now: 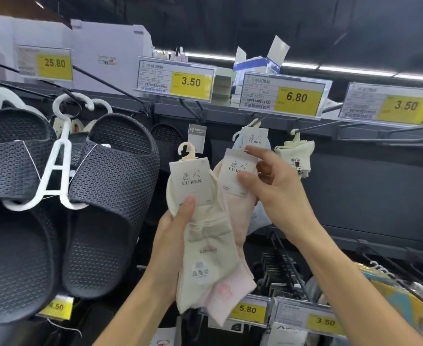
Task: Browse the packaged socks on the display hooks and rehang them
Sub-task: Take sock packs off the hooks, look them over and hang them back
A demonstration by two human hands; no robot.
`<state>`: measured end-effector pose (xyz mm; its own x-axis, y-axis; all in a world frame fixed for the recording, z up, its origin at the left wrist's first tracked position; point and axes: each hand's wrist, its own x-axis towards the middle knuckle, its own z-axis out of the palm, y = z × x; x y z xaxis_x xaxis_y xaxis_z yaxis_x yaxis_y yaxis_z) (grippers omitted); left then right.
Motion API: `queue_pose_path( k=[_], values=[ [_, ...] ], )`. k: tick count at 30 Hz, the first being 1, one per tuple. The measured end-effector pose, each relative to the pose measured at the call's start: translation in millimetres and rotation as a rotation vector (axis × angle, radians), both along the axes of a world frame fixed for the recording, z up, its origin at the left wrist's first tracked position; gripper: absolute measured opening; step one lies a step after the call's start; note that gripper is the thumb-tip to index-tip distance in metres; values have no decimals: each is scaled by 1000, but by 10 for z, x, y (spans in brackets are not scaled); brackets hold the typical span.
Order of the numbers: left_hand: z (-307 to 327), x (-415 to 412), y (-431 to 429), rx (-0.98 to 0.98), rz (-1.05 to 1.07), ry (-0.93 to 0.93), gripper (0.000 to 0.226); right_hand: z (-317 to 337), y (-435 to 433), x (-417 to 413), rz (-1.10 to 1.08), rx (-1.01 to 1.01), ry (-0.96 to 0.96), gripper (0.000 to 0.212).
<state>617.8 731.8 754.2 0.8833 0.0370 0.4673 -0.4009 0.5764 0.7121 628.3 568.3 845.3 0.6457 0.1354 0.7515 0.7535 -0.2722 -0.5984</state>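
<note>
While both forearms reach up from the lower edge of the view, the left hand (174, 223) grips the cream sock pack (205, 236) at mid-height, thumb pressed flat on the lower edge of its card label and the other fingers curled behind. The pack stands upright, free of any hook, its plastic hanger (186, 151) pointing up. The right hand (277, 193), palm turned left, pinches the card of the pink sock pack (232, 216) between thumb and forefinger, the remaining fingers loosely curled. The pink pack lies just beside and partly behind the cream one, in front of a blue sock pack (255, 137) hanging on a display hook (262, 118) under the 6.80 price tag (297, 97); whether the pink pack itself hangs there cannot be told. Printed cream socks (296, 156) hang on the neighbouring hook. Black slippers (110, 196) on a white hanger (58, 168) hang at left.
</note>
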Motion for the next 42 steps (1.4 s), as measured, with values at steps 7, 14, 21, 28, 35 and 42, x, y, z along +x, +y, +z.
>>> queue_pose_path(
  k=[7,14,21,28,35,42],
  values=[
    [34,-11,20,32,71,-85,31,-28,-107,-66,-24,155,-166,38],
    [77,35,75,-10,122,-102,21,80,-445,-345,630,370,-8,41],
    [225,60,-154,111,213,-216,33,-96,-136,-279,251,91,21,37],
    [344,35,-244,158,229,-286,17,-187,-133,-135,142,-26,143,22],
    [263,59,-126,49,126,-145,23,-81,-262,167,121,437,234,21],
    [241,56,-119,182,51,-89,22,212,-250,640,-167,329,155,19]
  ],
)
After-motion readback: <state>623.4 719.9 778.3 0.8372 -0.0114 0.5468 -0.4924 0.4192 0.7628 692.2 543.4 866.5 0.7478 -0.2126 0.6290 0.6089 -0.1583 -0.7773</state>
